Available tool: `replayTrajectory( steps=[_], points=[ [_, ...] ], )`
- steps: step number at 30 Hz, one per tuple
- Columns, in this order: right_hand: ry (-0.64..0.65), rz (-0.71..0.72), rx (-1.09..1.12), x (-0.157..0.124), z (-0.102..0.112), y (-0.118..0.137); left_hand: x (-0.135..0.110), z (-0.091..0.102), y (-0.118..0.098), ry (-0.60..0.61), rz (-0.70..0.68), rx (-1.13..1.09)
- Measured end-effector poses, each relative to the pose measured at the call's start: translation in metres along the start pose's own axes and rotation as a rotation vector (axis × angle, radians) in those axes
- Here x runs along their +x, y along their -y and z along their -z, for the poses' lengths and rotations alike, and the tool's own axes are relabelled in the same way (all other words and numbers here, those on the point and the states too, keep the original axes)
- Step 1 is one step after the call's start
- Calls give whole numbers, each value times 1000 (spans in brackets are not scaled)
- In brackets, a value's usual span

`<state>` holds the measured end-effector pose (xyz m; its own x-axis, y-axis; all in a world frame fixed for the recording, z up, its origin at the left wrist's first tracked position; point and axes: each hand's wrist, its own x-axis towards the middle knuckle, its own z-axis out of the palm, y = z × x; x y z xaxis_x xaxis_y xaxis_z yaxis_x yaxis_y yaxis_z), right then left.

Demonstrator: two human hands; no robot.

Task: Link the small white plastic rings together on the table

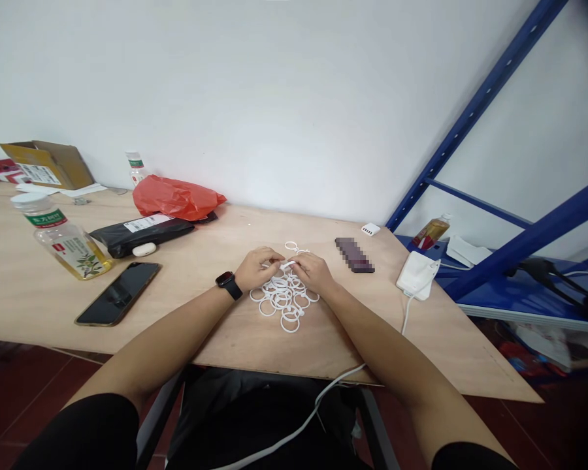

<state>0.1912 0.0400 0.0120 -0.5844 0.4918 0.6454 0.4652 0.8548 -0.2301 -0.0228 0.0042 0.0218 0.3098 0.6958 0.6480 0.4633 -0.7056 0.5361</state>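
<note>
Holding one small white plastic piece [288, 265] between them, head view: left hand [259, 269] and right hand [314, 271], both with fingers drawn narrow, fingertips pinched on it; its exact form is partly hidden by the fingers. Location: just above a heap of thin white plastic rings [281, 297], loosely overlapping on a pale wooden table [245, 346]. Further rings of the same kind [291, 245] lie just beyond the fingertips.

Left wrist: one black square-faced smartwatch [228, 284].

Left side of table: one dark-screened smartphone [118, 294], lying flat; one clear plastic bottle with green-banded label and yellow liquid [68, 241]; one small white rounded case [144, 249], beside a black plastic parcel with white label [149, 228]; one crumpled red plastic bag [176, 197]; one open brown cardboard box [59, 163].

Right side: one pixelated dark oblong [355, 254]; one small white multi-port block [370, 228]; one larger white device [415, 275], white cable attached.
</note>
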Motion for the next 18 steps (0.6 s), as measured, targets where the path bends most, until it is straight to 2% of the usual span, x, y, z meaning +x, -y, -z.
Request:
replayTrajectory(
  steps=[7, 12, 18],
  points=[
    [-16, -22, 3, -1, -2, 1, 0, 1, -2, 44, -78, 11],
    [-56, -58, -40, -2, -3, 1, -1, -2, -8, 54, -33, -14],
    [-37, -50, -55, -1, -4, 1, -3, -7, -3, 14, 41, -17]
  ],
)
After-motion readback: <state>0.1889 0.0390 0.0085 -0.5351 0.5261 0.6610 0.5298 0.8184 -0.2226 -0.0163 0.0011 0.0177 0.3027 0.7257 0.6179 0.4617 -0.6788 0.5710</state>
